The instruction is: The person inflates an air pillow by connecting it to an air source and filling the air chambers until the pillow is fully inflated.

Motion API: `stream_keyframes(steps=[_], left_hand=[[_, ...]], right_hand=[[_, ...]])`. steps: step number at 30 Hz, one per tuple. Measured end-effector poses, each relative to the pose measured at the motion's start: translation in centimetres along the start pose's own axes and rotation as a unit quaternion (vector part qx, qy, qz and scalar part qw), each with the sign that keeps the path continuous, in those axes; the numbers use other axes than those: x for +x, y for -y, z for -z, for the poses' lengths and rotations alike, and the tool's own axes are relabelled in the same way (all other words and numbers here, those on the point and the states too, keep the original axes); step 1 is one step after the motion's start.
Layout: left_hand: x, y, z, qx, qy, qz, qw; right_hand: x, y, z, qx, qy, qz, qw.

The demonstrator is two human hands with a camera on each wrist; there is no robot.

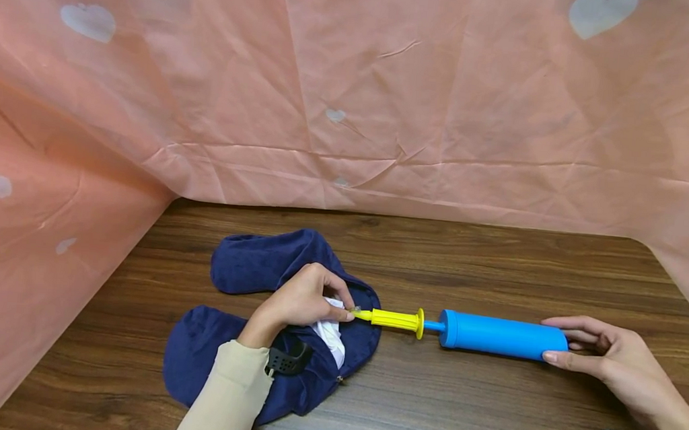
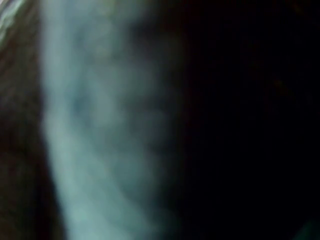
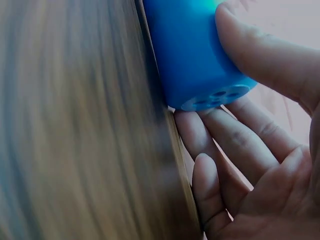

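A navy U-shaped inflatable neck pillow (image 1: 268,256) lies on the table with its opening to the left. White inner lining (image 1: 334,349) shows through a gap in the navy cover. At that gap my left hand (image 1: 304,296) pinches the small clear valve (image 1: 357,308), where the yellow nozzle tip of a hand pump meets it. The pump's blue barrel (image 1: 505,336) lies to the right, a short blue rod linking it to the yellow handle (image 1: 397,320). With thumb and fingers on either side, my right hand (image 1: 624,362) holds the barrel's far end, also seen in the right wrist view.
Dark wood-grain table (image 1: 456,413) lies under everything. Pink cloth with pale hearts (image 1: 390,97) hangs behind it and along both sides. Black wrist straps (image 1: 291,358) sit on both arms. The left wrist view is mostly blurred pale cloth and darkness.
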State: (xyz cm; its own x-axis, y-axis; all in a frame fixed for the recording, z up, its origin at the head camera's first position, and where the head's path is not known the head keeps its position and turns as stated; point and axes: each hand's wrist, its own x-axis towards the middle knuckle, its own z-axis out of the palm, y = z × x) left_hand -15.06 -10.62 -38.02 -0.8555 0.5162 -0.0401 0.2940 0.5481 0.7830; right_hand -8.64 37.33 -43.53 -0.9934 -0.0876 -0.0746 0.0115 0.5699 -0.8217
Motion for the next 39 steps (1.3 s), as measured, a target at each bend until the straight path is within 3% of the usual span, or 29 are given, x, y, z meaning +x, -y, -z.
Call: stream_keyframes(steps=[11, 18, 27, 39], left_hand=[[0.0, 0.0, 0.0, 0.001, 0.003, 0.003, 1.0000], [0.1, 0.1, 0.0, 0.007, 0.003, 0.009, 0.9999], [0.0, -0.1, -0.1, 0.007, 0.003, 0.016, 0.9998], [0.0, 0.0, 0.0, 0.005, 0.004, 0.014, 0.9999]], right_hand=[[0.2, 1.7, -2.0, -0.005, 0.016, 0.002, 1.000], [0.2, 1.6, -1.8, -0.025, 0.003, 0.011, 1.000], [0.0, -0.4, 0.5, -0.006, -0.001, -0.005, 1.000], [-0.5, -5.1, 4.7, 0.005, -0.012, -0.042, 0.999]])
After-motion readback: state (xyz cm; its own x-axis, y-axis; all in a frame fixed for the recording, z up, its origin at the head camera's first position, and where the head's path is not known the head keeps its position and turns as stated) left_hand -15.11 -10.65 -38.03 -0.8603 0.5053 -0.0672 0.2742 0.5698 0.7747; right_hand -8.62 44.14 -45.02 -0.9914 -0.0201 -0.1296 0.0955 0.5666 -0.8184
